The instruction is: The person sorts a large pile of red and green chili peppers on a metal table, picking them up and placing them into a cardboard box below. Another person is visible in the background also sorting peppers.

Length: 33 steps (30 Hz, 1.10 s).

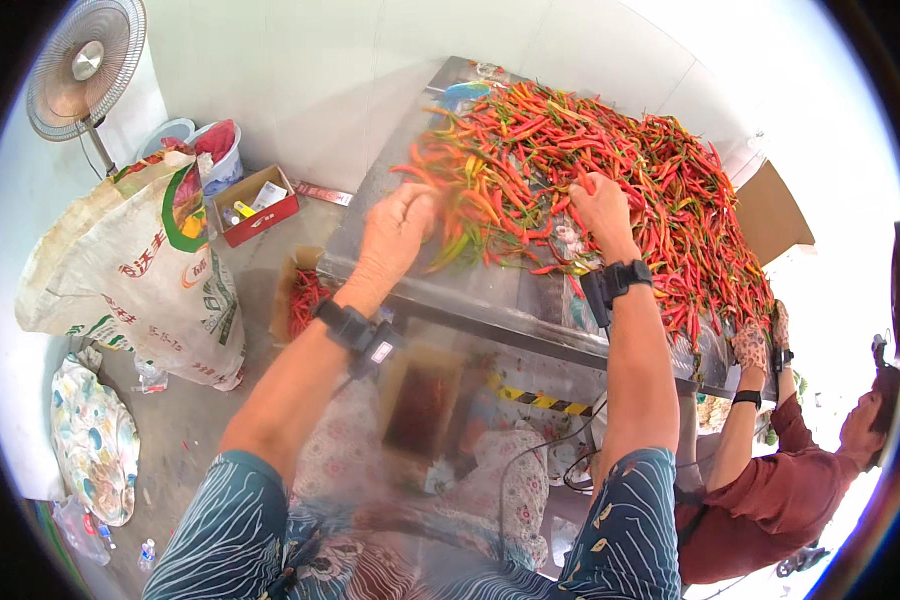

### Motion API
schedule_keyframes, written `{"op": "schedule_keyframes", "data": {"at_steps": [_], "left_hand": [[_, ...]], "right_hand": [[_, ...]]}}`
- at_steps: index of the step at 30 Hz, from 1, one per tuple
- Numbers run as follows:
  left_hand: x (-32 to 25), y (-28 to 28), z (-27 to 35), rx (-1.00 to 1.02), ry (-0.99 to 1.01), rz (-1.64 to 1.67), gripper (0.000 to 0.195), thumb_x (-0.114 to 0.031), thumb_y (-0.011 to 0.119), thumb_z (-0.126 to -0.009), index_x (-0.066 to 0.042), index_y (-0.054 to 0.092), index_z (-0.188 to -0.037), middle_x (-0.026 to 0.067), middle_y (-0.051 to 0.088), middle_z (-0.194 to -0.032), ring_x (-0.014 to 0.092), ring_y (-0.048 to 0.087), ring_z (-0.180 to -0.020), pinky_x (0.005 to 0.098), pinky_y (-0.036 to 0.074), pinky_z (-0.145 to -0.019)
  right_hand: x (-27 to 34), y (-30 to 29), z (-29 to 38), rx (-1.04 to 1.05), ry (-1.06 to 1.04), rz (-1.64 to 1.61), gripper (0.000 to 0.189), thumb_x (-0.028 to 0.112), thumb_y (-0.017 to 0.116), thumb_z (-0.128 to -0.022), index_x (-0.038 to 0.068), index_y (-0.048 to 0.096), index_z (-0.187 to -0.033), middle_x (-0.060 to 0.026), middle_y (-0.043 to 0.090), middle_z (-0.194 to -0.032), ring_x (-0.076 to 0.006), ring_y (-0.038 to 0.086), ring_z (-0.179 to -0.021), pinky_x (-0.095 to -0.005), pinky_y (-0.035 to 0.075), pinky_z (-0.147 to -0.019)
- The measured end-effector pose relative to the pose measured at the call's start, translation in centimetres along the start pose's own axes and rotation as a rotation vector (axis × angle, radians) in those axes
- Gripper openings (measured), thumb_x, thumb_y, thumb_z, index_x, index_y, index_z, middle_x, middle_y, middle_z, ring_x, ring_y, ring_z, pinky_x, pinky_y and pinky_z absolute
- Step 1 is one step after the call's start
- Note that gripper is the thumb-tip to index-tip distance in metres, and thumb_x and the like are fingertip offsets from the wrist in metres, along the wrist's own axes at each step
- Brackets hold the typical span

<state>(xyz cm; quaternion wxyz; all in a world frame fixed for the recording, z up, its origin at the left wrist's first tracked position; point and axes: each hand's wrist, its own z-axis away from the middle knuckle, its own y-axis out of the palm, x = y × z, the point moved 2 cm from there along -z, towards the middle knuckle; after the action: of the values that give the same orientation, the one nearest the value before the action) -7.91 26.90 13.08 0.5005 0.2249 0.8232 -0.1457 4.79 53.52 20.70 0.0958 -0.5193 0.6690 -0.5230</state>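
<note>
A broad heap of red chili peppers [592, 142] with green stems, some orange or yellow, covers much of a dark table [487, 296]. At the heap's left side, my left hand [405, 217] has its fingers curled by several blurred chilies; whether it grips one is unclear. My right hand [604, 206] is above the middle of the near part of the heap, thumb and fingers pinched on a red chili. Both wrists wear black straps with small devices. Between my hands, loose red, orange and yellow-green chilies lie on the tabletop.
A co-worker [772, 502] in patterned gloves reaches to the table's right end. On the left stand a large woven sack [150, 277], a red box [259, 217], a carton of red chilies [307, 300] and a floor fan [86, 64]. Another carton [420, 405] is below the table.
</note>
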Motion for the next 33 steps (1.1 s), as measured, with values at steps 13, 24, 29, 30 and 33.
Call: {"op": "schedule_keyframes", "data": {"at_steps": [13,24,29,30,33], "left_hand": [[0.2,0.1,-0.2,0.034,-0.012,-0.044,0.025,-0.022,0.051,-0.09,-0.001,0.063,-0.096,0.0069,0.06,-0.068,0.013,0.056,-0.063,0.0299,0.045,-0.061],[0.2,0.0,-0.3,0.028,-0.036,-0.02,0.026,-0.023,0.051,-0.09,-0.001,0.063,-0.094,0.0075,0.059,-0.065,0.015,0.058,-0.062,0.0306,0.046,-0.061],[-0.1,-0.1,-0.3,0.039,-0.038,-0.053,0.026,-0.023,0.051,-0.09,0.0,0.063,-0.094,0.0078,0.06,-0.067,0.015,0.058,-0.063,0.0307,0.046,-0.062],[-0.2,0.0,-0.2,0.047,-0.055,-0.053,0.027,-0.023,0.051,-0.09,0.0,0.063,-0.094,0.0082,0.061,-0.068,0.016,0.059,-0.063,0.0308,0.047,-0.062],[0.0,0.2,-0.3,0.031,-0.029,-0.047,0.027,-0.023,0.051,-0.09,0.0,0.063,-0.096,0.01,0.063,-0.072,0.018,0.061,-0.066,0.0313,0.047,-0.064]], "right_hand": [[2.2,-0.6,1.8,0.381,0.152,-0.223,0.016,0.004,0.055,-0.076,0.0,0.057,-0.091,-0.0063,0.059,-0.069,-0.0147,0.06,-0.06,-0.0306,0.046,-0.053],[-1.5,-2.5,1.5,0.144,0.229,-0.615,0.011,0.016,0.064,-0.08,0.007,0.058,-0.085,0.0011,0.054,-0.061,-0.0036,0.04,-0.041,-0.0211,0.021,-0.035],[-1.4,-0.7,0.3,0.137,0.097,0.165,0.034,0.027,0.064,-0.074,-0.001,0.064,-0.094,-0.0184,0.068,-0.082,-0.0364,0.065,-0.081,-0.0439,0.049,-0.075],[-1.3,-0.3,0.5,0.133,0.09,0.28,0.033,0.026,0.065,-0.073,0.0,0.064,-0.092,-0.0189,0.068,-0.082,-0.0361,0.065,-0.081,-0.0435,0.049,-0.074],[-1.0,0.4,0.7,0.129,0.096,0.516,0.031,0.026,0.068,-0.071,0.0,0.065,-0.087,-0.0186,0.067,-0.081,-0.0343,0.065,-0.078,-0.0413,0.049,-0.07]]}}
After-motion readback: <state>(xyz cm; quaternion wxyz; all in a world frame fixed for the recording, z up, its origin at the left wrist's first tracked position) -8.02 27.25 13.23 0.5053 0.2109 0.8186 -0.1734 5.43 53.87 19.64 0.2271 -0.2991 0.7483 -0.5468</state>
